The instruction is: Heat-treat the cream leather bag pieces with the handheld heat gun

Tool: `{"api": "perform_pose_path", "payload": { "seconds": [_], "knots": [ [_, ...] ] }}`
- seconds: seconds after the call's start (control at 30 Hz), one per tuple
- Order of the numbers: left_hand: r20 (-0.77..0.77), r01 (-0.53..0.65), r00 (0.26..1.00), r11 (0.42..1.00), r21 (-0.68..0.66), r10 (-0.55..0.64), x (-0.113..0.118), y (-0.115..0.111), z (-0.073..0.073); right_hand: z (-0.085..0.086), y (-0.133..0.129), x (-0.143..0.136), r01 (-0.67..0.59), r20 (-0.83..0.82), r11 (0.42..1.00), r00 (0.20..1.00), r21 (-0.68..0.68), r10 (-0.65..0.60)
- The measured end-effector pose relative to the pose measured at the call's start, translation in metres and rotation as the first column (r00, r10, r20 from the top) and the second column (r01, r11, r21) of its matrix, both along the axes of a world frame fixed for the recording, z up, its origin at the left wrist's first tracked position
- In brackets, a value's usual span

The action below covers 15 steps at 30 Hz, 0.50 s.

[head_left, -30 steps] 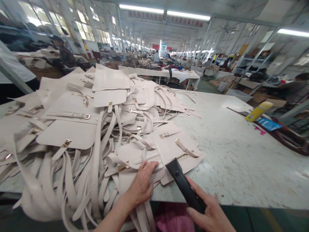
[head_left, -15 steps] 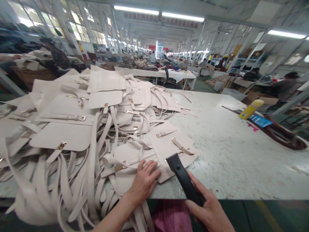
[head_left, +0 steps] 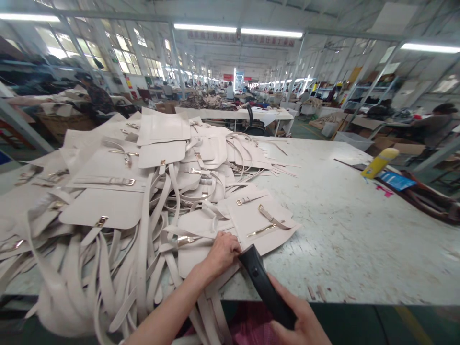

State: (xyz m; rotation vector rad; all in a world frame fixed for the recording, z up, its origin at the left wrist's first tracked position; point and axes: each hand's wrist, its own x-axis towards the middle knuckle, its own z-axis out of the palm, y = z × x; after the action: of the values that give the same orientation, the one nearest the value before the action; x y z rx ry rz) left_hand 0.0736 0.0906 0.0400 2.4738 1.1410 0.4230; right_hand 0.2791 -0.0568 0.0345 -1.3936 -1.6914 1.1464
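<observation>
While the panel (head_left: 247,220) is lying on the pile's near right side, close to the front edge of the tabletop (head_left: 334,215), the left hand (head_left: 223,251) is resting on it with bent fingers; whether that grip is pinching or only pressing, I cannot tell. The right hand (head_left: 293,304) is clasping the tool (head_left: 264,282), its grip wrapped around the lower body, and the head is pointing at the panel beside the left fingertips, contact being unclear. The panel is looking light, smooth and bendable, probably sliding easily and scuffing under hard metal; its plain edge is offering a safer hold than the buckle (head_left: 261,208). The tool is seeming stiff, its body suiting a full grasp. Leftward, the pile (head_left: 108,206) is spreading widely, with straps (head_left: 140,273) hanging over the edge. The pale, marked tabletop is carrying scraps (head_left: 321,292), a yellow bottle (head_left: 380,163) and dark strips (head_left: 438,203). Beyond, lamps (head_left: 273,33) are lighting a long workroom, where a worker (head_left: 98,93) is sitting at left.
</observation>
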Motion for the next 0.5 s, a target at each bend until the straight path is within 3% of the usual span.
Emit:
{"api": "perform_pose_path", "payload": {
  "seconds": [0.17, 0.27, 0.37, 0.5],
  "knots": [
    [0.0, 0.076, 0.997, 0.997, 0.026, -0.076, -0.006, 0.011, 0.001, 0.002, 0.012, -0.01, 0.012, -0.004, 0.999, 1.0, 0.053, -0.011],
    [0.006, 0.108, 0.994, 0.991, 0.073, -0.109, -0.009, 0.004, 0.003, 0.013, 0.016, -0.003, 0.195, -0.095, 0.981, 0.977, 0.022, -0.192],
    [-0.003, 0.1, 0.995, 0.988, 0.118, -0.1, -0.013, -0.01, 0.003, 0.026, 0.017, 0.022, 0.382, -0.162, 0.917, 0.904, -0.112, -0.396],
    [-0.024, 0.154, 0.988, 0.963, 0.222, -0.153, -0.018, -0.022, -0.006, 0.031, 0.02, 0.068, 0.423, -0.179, 0.833, 0.844, -0.357, -0.505]
  ]
}}
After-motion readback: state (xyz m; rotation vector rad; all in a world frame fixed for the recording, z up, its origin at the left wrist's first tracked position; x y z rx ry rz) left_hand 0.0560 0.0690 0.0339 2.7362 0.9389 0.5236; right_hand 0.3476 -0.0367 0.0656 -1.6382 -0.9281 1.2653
